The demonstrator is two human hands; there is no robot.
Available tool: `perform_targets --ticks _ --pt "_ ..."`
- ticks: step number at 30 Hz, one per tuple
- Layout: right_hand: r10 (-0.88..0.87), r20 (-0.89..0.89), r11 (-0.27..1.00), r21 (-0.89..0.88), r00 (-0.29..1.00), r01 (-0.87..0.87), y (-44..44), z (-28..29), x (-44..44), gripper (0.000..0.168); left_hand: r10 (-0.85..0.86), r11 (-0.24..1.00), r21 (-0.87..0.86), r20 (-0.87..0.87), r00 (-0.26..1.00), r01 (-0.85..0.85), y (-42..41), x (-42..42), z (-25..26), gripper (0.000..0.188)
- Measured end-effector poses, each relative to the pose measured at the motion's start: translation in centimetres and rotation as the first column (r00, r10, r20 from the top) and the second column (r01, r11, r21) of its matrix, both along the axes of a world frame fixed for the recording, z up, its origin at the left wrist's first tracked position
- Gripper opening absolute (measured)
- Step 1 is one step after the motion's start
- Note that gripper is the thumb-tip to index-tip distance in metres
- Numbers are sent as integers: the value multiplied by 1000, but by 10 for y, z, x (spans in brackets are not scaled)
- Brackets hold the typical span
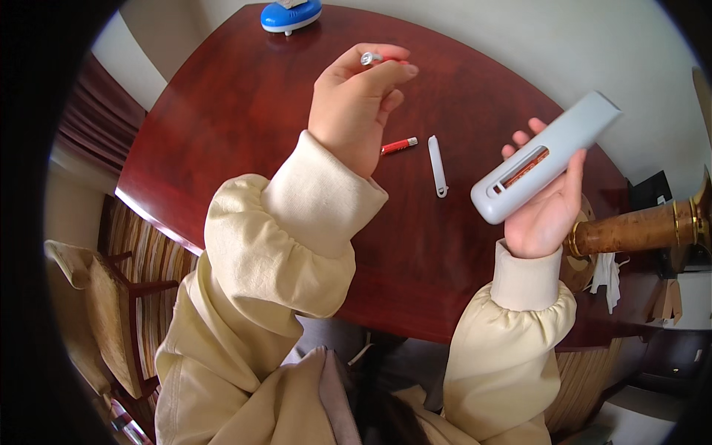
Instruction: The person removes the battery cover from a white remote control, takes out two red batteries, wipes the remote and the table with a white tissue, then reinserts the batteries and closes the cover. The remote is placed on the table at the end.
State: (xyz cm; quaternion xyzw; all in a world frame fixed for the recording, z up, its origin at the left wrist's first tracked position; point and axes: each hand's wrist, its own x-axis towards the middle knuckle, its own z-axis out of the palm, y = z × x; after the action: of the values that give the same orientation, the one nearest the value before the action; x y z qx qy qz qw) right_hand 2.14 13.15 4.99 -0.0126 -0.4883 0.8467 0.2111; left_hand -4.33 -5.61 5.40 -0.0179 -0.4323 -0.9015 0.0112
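Note:
My left hand (359, 92), raised over the table, pinches a small red battery (384, 59) with a silver end between thumb and fingers. In my right hand (542, 208) lies a light grey plastic remote control (550, 156), tilted, its back towards me. A narrow slot in it stands uncovered, with a red battery (525, 172) showing inside. Between my hands, a slim grey battery cover (438, 167) lies on the dark red wooden table (411, 250). Another red battery (399, 146) rests left of the cover, partly hidden by my left wrist.
A blue and white plastic object (291, 16) sits at the table's far edge. To the right of my right wrist stands a lamp-like wooden column with brass rings (634, 228), beside white tissue or cloth (607, 281). A chair (108, 311) is at the lower left.

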Motion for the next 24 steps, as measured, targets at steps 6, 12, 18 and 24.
perform_targets --ticks 6,12,18,24 --pt "400 104 862 -379 910 -336 13 -5 0 57 -223 971 -76 64 973 228 10 7 1 21" --pt "461 127 834 -399 878 -380 13 -1 3 52 -427 886 -206 -15 904 415 14 22 12 35" --pt "398 187 869 -392 898 -303 12 -2 1 44 -542 814 -323 -124 831 483 19 25 11 50" --pt "393 187 885 -344 900 -315 8 1 4 42 -572 806 -297 -172 802 512 21 24 7 54"
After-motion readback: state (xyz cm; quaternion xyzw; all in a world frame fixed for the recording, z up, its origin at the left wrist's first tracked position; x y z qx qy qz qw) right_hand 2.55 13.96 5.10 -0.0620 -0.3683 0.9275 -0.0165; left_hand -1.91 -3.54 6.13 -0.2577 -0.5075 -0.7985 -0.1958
